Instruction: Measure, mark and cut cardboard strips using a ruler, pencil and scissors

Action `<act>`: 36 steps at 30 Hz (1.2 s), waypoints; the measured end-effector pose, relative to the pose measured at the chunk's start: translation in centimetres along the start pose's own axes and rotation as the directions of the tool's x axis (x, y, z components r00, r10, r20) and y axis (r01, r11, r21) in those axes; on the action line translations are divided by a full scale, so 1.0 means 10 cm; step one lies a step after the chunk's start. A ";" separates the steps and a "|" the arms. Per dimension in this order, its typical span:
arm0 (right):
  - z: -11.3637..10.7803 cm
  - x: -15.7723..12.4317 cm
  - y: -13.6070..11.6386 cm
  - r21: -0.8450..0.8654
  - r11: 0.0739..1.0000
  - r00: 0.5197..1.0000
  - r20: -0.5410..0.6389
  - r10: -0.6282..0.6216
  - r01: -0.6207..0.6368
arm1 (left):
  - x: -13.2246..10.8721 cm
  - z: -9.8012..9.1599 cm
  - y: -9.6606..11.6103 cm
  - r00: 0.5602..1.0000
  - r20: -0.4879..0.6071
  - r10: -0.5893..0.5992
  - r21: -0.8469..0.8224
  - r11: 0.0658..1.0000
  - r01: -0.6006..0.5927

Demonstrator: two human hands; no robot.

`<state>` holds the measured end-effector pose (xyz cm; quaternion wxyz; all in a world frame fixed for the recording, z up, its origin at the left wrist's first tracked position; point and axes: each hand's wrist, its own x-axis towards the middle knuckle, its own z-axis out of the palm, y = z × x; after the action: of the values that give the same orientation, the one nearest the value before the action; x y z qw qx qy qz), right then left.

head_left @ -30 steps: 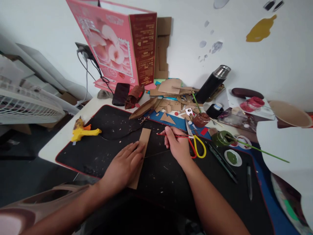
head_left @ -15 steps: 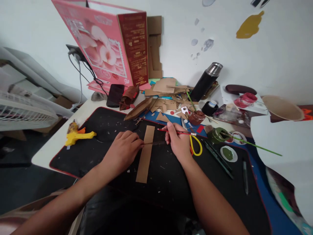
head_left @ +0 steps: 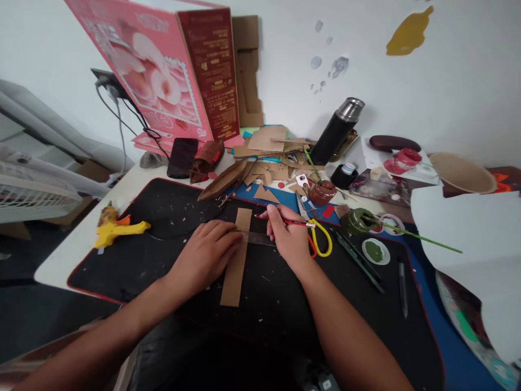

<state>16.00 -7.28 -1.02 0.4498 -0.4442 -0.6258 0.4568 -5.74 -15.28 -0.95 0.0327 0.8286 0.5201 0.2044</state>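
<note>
A narrow brown cardboard strip (head_left: 233,274) lies lengthwise in front of me on the black mat (head_left: 280,320). Across its upper part rests a thin, see-through ruler (head_left: 259,239). My left hand (head_left: 209,250) is closed over the ruler's left end, its fingertips at the strip's edge. A red pencil (head_left: 299,222) sits between the fingers of my right hand (head_left: 288,236), its tip pointing left above the strip. The right hand's lower fingers touch or nearly touch the ruler's right end. Scissors with yellow and orange handles (head_left: 323,239) lie just right of that hand.
A yellow glue gun (head_left: 118,227) lies at the left. Cardboard scraps (head_left: 268,171), a brown paint jar (head_left: 322,193) and a black flask (head_left: 336,133) are at the back. To the right are a green paint jar (head_left: 358,221), dark pens (head_left: 360,260) and a paint lid (head_left: 375,251).
The ruler has gone from a tilted, edge-on position to lying flatter across the strip. My left fingers have come over the strip's edge. The whole view has shifted slightly.
</note>
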 end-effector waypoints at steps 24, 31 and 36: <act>0.11 -0.04 0.09 -0.096 0.995 0.997 0.072 0.029 -0.022 | -0.34 0.17 0.13 0.999 0.045 0.001 0.148 0.989 -0.007; 0.11 -0.04 0.08 -0.122 0.992 0.996 0.082 0.038 -0.028 | -0.34 0.18 0.14 0.999 0.048 -0.026 0.112 0.993 0.020; 0.11 -0.04 0.06 -0.136 0.990 0.995 0.091 0.048 -0.036 | -0.33 0.16 0.15 0.998 0.051 -0.032 0.094 0.995 0.027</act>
<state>15.10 -7.75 -1.87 0.3791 -0.4644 -0.6661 0.4437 -5.11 -18.61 -3.05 0.0106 0.8266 0.5402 0.1578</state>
